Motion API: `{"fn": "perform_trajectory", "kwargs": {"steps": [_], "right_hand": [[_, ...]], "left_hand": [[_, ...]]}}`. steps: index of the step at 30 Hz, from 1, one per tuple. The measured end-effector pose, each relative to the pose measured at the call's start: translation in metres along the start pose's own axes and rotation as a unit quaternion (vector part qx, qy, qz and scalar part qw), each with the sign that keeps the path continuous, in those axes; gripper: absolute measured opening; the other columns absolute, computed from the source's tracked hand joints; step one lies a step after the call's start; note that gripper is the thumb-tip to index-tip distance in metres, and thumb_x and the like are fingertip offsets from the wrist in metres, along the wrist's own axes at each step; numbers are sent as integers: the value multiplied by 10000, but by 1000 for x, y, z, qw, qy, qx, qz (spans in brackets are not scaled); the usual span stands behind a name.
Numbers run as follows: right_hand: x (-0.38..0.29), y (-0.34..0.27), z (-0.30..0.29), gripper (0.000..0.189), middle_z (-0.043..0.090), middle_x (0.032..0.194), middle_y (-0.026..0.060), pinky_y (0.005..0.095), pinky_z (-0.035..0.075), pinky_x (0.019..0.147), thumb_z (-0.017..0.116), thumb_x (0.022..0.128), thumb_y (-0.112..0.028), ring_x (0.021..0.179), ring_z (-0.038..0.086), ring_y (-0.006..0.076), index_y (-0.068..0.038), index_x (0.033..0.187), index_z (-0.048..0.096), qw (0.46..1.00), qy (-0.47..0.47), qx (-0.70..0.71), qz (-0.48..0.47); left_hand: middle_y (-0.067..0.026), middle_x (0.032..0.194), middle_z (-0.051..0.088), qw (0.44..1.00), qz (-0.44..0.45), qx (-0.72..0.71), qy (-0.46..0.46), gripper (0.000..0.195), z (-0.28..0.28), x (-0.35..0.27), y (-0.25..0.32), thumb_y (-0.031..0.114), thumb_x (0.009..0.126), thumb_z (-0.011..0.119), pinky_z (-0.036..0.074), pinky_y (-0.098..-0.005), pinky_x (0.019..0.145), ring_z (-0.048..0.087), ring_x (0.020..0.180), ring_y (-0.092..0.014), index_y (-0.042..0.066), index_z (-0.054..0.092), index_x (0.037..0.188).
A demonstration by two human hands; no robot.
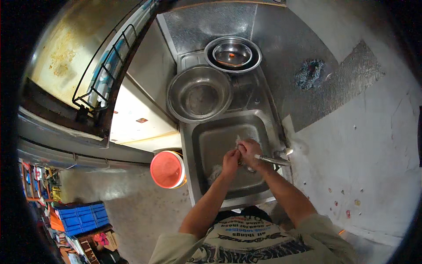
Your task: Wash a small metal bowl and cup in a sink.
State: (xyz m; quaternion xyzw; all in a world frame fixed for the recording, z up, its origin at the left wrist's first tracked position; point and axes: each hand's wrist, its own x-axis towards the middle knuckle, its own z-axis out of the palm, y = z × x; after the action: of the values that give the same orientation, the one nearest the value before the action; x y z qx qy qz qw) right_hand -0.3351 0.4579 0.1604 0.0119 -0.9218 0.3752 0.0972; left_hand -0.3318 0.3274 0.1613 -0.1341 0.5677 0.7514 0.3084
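My left hand [232,161] and my right hand [250,152] meet over a stainless steel sink basin [211,132], with fingers bent and touching. Something clear and shiny [238,140] shows just beyond the fingers; whether it is thin plastic or water I cannot tell. The metal faucet [273,160] reaches in from the right, its spout end beside my right wrist. Whitish, see-through material or splashing water [216,173] lies low in the basin by my left forearm. My fingers hide whatever is between them.
A large steel basin [199,115] stands beyond the sink. Behind it, a smaller steel bowl [232,54] with an orange bit inside sits within another basin [208,54]. A bucket with a red lid [166,170] is on the floor at left. A wall [346,148] borders the right side.
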Motion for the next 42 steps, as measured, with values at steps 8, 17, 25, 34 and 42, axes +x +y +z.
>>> {"fn": "perform_trajectory", "kwargs": {"steps": [8, 17, 25, 34, 42], "right_hand": [[-24, -33, -12, 395, 586, 1041, 111, 431, 455, 805, 552, 738, -55, 938, 568, 311, -70, 1131, 524, 973, 29, -128, -190], [-61, -31, -8, 321, 555, 1027, 174, 442, 421, 804, 468, 786, -58, 961, 526, 375, -50, 1103, 515, 997, -61, 51, 11], [-80, 120, 79, 291, 583, 800, 176, 420, 424, 723, 472, 870, -286, 865, 544, 317, -15, 911, 570, 971, 148, 35, 185], [4, 83, 35, 340, 582, 901, 216, 415, 442, 715, 422, 890, -338, 859, 574, 320, -28, 895, 563, 928, -163, 78, 327], [11, -6, 11, 229, 592, 971, 183, 422, 456, 762, 516, 842, -212, 925, 563, 351, -50, 1000, 545, 969, -55, 28, 239]], "left_hand": [[-47, 793, 597, 972, -93, -214, 14, 237, -4, 33, -16, 192, 870, 422, 462, -303, 537, 573, 688, -161, 37, 598, 910], [-96, 968, 558, 926, -28, -347, 146, 226, -13, 31, -22, 189, 871, 416, 503, -389, 604, 572, 795, -219, 40, 536, 991], [-37, 890, 532, 955, 23, -254, 149, 168, -19, 12, -11, 197, 919, 430, 501, -362, 601, 544, 769, -167, 61, 526, 937], [-71, 699, 522, 958, 186, 217, 36, 238, -45, -3, -31, 216, 907, 436, 437, -348, 606, 537, 689, -176, 19, 559, 857], [-163, 752, 590, 974, 137, 173, 54, 274, -26, -2, -30, 250, 893, 444, 437, -379, 637, 578, 688, -254, 2, 562, 900]]}}
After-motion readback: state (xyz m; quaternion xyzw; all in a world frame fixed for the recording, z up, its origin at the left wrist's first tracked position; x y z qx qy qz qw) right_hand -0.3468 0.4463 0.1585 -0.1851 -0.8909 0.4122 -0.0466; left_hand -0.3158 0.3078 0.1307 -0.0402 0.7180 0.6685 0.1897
